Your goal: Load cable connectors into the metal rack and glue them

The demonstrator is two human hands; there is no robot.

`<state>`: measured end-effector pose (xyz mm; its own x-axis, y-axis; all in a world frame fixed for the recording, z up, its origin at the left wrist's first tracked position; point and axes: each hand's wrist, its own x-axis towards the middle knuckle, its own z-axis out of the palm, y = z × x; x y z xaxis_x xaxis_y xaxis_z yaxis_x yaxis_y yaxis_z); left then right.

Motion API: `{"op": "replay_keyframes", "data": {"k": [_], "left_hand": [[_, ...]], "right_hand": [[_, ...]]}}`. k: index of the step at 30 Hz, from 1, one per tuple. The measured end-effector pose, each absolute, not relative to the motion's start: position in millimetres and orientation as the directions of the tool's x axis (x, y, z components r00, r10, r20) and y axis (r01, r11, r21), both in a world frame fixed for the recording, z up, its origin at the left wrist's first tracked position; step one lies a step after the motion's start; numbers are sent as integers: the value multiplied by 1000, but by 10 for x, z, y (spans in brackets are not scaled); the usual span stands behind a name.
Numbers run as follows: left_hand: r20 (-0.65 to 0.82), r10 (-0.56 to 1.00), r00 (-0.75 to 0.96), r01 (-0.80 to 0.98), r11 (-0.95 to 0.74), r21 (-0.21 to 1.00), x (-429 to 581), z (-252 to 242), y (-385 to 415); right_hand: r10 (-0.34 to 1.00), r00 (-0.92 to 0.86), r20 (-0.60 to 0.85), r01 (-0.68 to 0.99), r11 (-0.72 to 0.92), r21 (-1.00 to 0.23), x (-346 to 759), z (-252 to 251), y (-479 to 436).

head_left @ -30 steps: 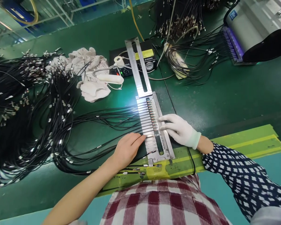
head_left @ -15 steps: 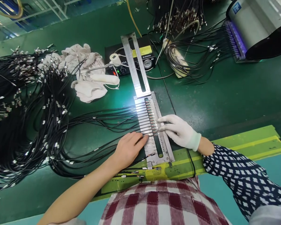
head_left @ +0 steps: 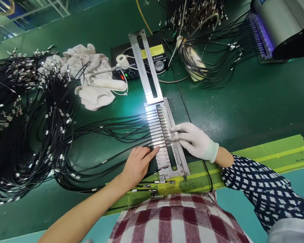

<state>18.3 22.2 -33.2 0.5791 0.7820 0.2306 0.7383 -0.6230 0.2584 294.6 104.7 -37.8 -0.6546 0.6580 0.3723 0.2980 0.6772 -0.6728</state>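
A slotted metal fixture (head_left: 164, 158) lies in front of me, with several thin black cables (head_left: 116, 118) laid across it side by side. Their stripped ends sit in a row along the long slot. My bare left hand (head_left: 138, 165) is closed on a black cable at the fixture's left side, one finger stretched over the plate; its other fingertips are hidden. In a white glove, my right hand (head_left: 196, 141) rests at the right edge of the slot. Its two foremost fingers are extended and apart, their tips touching the cable ends. A slotted metal cover (head_left: 142, 72) is hinged back beyond the fixture.
A large bundle of black cables (head_left: 57, 135) covers the left. White cloth gloves (head_left: 93, 98) lie near a black control box (head_left: 131, 73). More coiled cables (head_left: 195, 60) and a grey machine with purple light (head_left: 291, 27) stand at the right back. Green tape strips (head_left: 263, 152) line the front edge.
My left hand's outstretched finger has shifted slightly, and its other fingers have drawn back a little. My right hand keeps about the same place on the fixture. The whole view has moved slightly.
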Motion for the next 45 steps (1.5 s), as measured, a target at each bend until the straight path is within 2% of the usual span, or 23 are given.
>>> {"op": "replay_keyframes", "data": {"k": [2, 4, 7, 11, 16, 18, 21, 23, 25, 29, 33, 45], "left_hand": [[220, 788, 575, 737, -615, 281, 179, -313, 212], [184, 813, 552, 735, -579, 352, 174, -258, 174], [61, 861, 506, 726, -462, 509, 164, -158, 24], [-101, 896, 432, 744, -291, 602, 156, -116, -203], [-104, 954, 281, 619, -98, 779, 85, -63, -236], [-71, 978, 197, 593, -61, 803, 40, 7, -199], [59, 992, 114, 646, -119, 754, 17, 100, -132], [148, 980, 133, 696, -199, 690, 64, 109, -81], [203, 955, 216, 706, -297, 643, 155, 65, -26], [261, 867, 424, 615, -487, 620, 302, -105, 86], [210, 838, 504, 606, -516, 606, 220, -212, 177], [165, 802, 573, 655, -570, 496, 175, -190, 287]], "right_hand": [[661, -653, 370, 303, 676, -672, 2944, -376, 1050], [667, -651, 364, 316, 673, -669, 2947, -375, 1042], [661, -657, 362, 326, 682, -655, 2953, -378, 1018], [670, -648, 362, 336, 678, -653, 2955, -379, 989], [712, -612, 344, 362, 639, -679, 2996, -359, 924], [725, -608, 324, 383, 625, -680, 3016, -355, 897], [736, -602, 309, 396, 611, -685, 3022, -356, 886], [743, -595, 306, 395, 602, -694, 3014, -357, 896], [746, -588, 312, 389, 599, -700, 3006, -360, 908], [743, -586, 322, 378, 603, -703, 3006, -368, 911], [742, -586, 325, 368, 601, -710, 3009, -368, 908], [751, -583, 310, 360, 581, -730, 3009, -375, 945]]}}
